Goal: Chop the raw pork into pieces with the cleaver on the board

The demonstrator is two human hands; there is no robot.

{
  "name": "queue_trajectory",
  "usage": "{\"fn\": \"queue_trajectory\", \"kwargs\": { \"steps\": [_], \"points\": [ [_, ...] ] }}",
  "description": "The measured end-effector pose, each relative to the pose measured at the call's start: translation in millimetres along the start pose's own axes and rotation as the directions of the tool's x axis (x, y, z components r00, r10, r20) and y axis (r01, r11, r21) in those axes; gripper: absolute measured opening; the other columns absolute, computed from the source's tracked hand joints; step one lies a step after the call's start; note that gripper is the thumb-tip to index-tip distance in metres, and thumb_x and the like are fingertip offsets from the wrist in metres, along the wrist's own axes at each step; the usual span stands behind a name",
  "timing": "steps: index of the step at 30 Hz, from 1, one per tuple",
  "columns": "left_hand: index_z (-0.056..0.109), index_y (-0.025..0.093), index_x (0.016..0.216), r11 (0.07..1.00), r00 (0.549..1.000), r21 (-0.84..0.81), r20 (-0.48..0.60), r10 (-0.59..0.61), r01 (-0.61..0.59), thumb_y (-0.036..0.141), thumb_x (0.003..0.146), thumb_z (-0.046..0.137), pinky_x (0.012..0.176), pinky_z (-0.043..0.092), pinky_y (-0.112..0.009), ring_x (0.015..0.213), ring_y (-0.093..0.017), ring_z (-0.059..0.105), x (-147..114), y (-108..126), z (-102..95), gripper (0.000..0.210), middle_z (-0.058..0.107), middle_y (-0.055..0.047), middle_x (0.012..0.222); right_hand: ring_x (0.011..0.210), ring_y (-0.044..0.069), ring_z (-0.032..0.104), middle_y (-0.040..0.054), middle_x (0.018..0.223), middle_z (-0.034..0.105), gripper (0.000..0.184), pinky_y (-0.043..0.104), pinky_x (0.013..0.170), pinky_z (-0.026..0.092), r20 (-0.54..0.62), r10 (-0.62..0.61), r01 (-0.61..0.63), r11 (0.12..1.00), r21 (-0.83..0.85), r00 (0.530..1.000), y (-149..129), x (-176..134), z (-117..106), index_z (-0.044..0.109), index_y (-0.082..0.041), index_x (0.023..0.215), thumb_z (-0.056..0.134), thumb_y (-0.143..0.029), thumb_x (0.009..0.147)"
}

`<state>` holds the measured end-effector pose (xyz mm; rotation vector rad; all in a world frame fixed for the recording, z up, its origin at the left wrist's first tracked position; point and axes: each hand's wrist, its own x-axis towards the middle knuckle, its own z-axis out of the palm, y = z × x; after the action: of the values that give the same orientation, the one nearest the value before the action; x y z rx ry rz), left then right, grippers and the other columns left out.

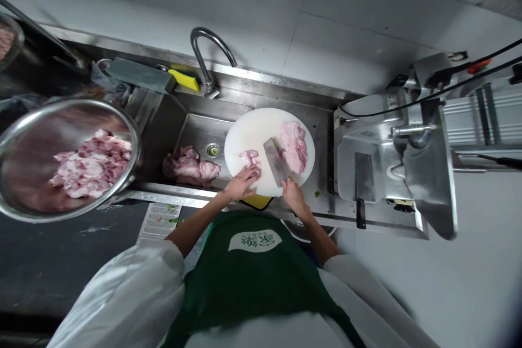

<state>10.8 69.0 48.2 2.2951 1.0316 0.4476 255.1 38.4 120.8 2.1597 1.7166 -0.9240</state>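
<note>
A round white cutting board [261, 130] lies across the sink and the steel counter. My right hand [292, 194] is closed round the handle of a cleaver [275, 162], its wide blade lying over the board's middle, angled up to the left. On the board's left part, my left hand [242, 184] presses its fingers on a small piece of raw meat [252, 159], partly hiding it. A larger slab of pale, fatty raw meat [293, 147] rests to the right of the blade.
Big chunks of raw meat [191, 167] sit in the sink [220, 124] under a curved faucet [199, 54]. At left stands a steel bowl [136, 147] with cut meat. A slicing machine [428, 163] and a second cleaver [364, 176] are at right.
</note>
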Motion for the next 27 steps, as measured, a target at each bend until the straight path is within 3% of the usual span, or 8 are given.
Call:
{"fn": "queue_trajectory", "kwargs": {
  "steps": [3, 5, 8, 11, 14, 19, 21, 27],
  "points": [
    [0.058, 0.020, 0.126, 0.995, 0.952, -0.063, -0.294, -0.089, 0.073, 0.029, 0.091, 0.059, 0.119, 0.040, -0.048, 0.139, -0.028, 0.050, -23.7, -0.5, 6.5, 0.036, 0.057, -0.016, 0.141, 0.106, 0.026, 0.070, 0.0179, 0.112, 0.073, 0.031, 0.030, 0.083, 0.046, 0.002, -0.018, 0.018, 1.000, 0.024, 1.000, -15.8, -11.3, -6.3, 0.056, -0.013, 0.125, 0.032, -0.027, 0.110],
    [0.057, 0.020, 0.121, 0.969, 0.799, -0.124, -0.549, -0.245, 0.212, 0.030, 0.092, 0.057, 0.112, 0.046, -0.047, 0.128, -0.028, 0.057, -35.4, -4.5, 2.1, 0.030, 0.062, -0.016, 0.128, 0.103, 0.027, 0.071, 0.0178, 0.109, 0.074, 0.033, 0.031, 0.083, 0.047, -0.031, -0.034, 0.036, 0.998, 0.054, 0.999, -32.4, -22.2, -13.4, 0.054, -0.013, 0.129, 0.030, -0.026, 0.110],
    [0.056, 0.020, 0.111, 0.908, 0.496, -0.199, -0.784, -0.374, 0.369, 0.031, 0.092, 0.057, 0.106, 0.047, -0.048, 0.116, -0.028, 0.060, -47.5, -13.4, -7.4, 0.023, 0.062, -0.014, 0.114, 0.100, 0.030, 0.072, 0.0190, 0.105, 0.074, 0.043, 0.033, 0.084, 0.049, -0.158, -0.038, 0.052, 0.995, 0.082, 0.987, -60.4, -37.7, -21.0, 0.051, -0.012, 0.136, 0.022, -0.033, 0.111],
    [0.054, 0.021, 0.107, 0.872, 0.379, -0.227, -0.832, -0.406, 0.434, 0.031, 0.091, 0.058, 0.105, 0.045, -0.049, 0.113, -0.027, 0.058, -51.0, -21.0, -11.7, 0.019, 0.061, -0.013, 0.111, 0.104, 0.031, 0.072, 0.0226, 0.107, 0.074, 0.053, 0.034, 0.089, 0.051, -0.238, -0.043, 0.060, 0.996, 0.067, 0.970, -81.0, -39.0, -12.8, 0.049, -0.009, 0.140, 0.015, -0.038, 0.111],
    [0.057, 0.022, 0.103, 0.868, 0.463, -0.216, -0.774, -0.431, 0.447, 0.030, 0.092, 0.057, 0.107, 0.041, -0.049, 0.113, -0.028, 0.057, -38.4, -24.1, -7.3, 0.014, 0.062, -0.012, 0.108, 0.108, 0.029, 0.071, 0.0214, 0.112, 0.074, 0.046, 0.035, 0.093, 0.052, -0.069, -0.091, 0.091, 0.996, 0.006, 0.993, -89.3, -21.1, 11.0, 0.054, -0.010, 0.136, 0.022, -0.031, 0.110],
    [0.065, 0.020, 0.108, 0.938, 0.847, -0.049, -0.417, -0.330, 0.342, 0.028, 0.095, 0.052, 0.109, 0.040, -0.047, 0.121, -0.029, 0.054, 8.6, -23.1, 13.7, 0.020, 0.065, -0.013, 0.121, 0.114, 0.027, 0.069, 0.0183, 0.120, 0.072, 0.037, 0.035, 0.097, 0.051, 0.024, -0.124, 0.125, 0.992, -0.009, 0.992, -88.2, 11.5, 38.7, 0.059, -0.014, 0.129, 0.029, -0.025, 0.109],
    [0.067, 0.019, 0.110, 0.943, 0.890, 0.022, -0.340, -0.305, 0.332, 0.027, 0.096, 0.051, 0.109, 0.039, -0.048, 0.125, -0.031, 0.051, 21.4, -23.9, 21.8, 0.023, 0.064, -0.014, 0.126, 0.113, 0.027, 0.069, 0.0176, 0.119, 0.073, 0.035, 0.034, 0.096, 0.052, 0.014, -0.113, 0.113, 0.994, 0.002, 0.993, -86.2, 14.6, 38.5, 0.059, -0.014, 0.129, 0.032, -0.026, 0.109],
    [0.070, 0.019, 0.112, 0.933, 0.898, 0.122, -0.336, -0.283, 0.339, 0.025, 0.095, 0.055, 0.106, 0.039, -0.050, 0.121, -0.033, 0.052, 22.7, -29.2, 30.5, 0.024, 0.065, -0.015, 0.122, 0.105, 0.026, 0.072, 0.0162, 0.110, 0.074, 0.033, 0.033, 0.091, 0.053, 0.029, -0.101, 0.101, 0.995, 0.005, 0.994, -59.4, -15.8, 35.7, 0.057, -0.013, 0.127, 0.032, -0.025, 0.110]
  ]
}}
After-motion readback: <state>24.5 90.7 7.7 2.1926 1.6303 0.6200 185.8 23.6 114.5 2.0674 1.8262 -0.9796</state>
